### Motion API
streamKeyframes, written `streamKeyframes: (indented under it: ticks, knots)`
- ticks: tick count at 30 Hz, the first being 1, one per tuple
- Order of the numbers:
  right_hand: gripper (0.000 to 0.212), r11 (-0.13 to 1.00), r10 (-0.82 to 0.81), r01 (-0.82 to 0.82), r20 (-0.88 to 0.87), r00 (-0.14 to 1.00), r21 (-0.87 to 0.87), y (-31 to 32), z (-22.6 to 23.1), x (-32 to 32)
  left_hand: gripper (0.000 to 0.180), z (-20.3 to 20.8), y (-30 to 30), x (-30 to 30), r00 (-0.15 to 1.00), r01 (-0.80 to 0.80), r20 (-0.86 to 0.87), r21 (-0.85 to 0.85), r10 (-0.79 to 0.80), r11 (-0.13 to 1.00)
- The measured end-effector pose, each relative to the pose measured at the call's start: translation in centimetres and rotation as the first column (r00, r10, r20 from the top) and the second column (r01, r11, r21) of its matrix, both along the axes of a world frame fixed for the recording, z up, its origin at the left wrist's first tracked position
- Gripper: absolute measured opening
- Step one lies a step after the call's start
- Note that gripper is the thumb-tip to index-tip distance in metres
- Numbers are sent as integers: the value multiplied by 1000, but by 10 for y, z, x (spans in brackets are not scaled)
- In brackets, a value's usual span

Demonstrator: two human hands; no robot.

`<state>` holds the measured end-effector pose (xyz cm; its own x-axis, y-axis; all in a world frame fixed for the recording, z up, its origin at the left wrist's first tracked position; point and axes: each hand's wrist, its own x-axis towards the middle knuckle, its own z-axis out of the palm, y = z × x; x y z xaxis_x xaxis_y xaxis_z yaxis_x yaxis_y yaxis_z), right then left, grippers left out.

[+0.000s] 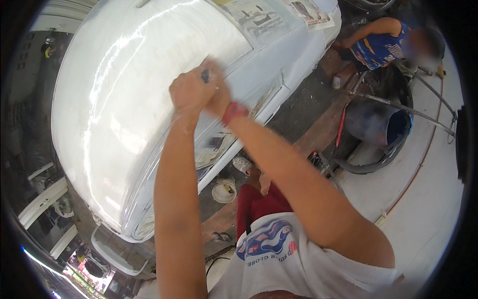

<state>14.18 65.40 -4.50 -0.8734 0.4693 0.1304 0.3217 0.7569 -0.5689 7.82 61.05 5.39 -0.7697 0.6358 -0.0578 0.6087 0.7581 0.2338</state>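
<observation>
white panel (119, 94) lies below my overlapping left hand (190, 91) and right hand (220, 93); i cannot tell their grip. step appears to be surface work; the next stroke likely calls for even pressure.

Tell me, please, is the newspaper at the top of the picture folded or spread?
Spread: the newspaper lies flat across part of the white vehicle, with broad printed areas showing.

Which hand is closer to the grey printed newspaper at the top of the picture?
The right hand: it is below and left of the grey printed newspaper in the picture; the left hand is farther left.
</observation>
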Motion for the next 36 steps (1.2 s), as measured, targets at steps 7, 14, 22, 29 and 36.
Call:
streamKeyframes:
  ticks: [7, 14, 22, 29, 36]
  knots:
    - [78, 994, -104, 96, 192, 976, 47, 48, -27, -21, 36, -28, -173, -45, 951, 78, -304, 66, -54, 995]
    - [76, 960, -275, 279, 99, 956, -31, 129, -37, -32, 44, -58, -188, -46, 939, 23, -343, 115, 18, 993]
    - [75, 965, -121, 135, -78, 990, 223, 146, -51, -68, 44, -48, -182, -53, 956, 28, -294, 145, 16, 989]
    - [73, 987, 96, -91, -29, 995, 131, 152, -45, -81, 45, -46, -192, -54, 961, 25, -275, 157, 20, 987]
    - [67, 964, 168, -132, -143, 975, 232, 189, -46, -140, 46, -47, -191, -60, 973, -1, -230, 126, 30, 992]
